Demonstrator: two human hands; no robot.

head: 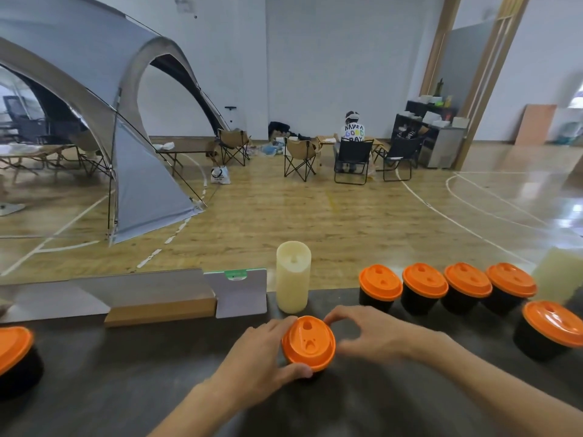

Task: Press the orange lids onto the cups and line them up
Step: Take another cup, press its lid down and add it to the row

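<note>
A black cup with an orange lid [309,342] stands on the dark table [126,373] in front of me. My left hand [262,357] wraps around its left side, thumb at the cup's front. My right hand [369,335] hovers just right of the lid, fingers curled and apart, fingertips near the rim. Several lidded black cups [424,287] stand in a row along the table's far right edge. Another lidded cup [550,331] stands nearer on the right, and one more [14,357] at the far left.
A tall cream candle [292,275] stands just behind the held cup. A wooden block with grey card stands [164,305] lies at the back left. Beyond the table are a gym floor, a grey tent, folding chairs and a seated person.
</note>
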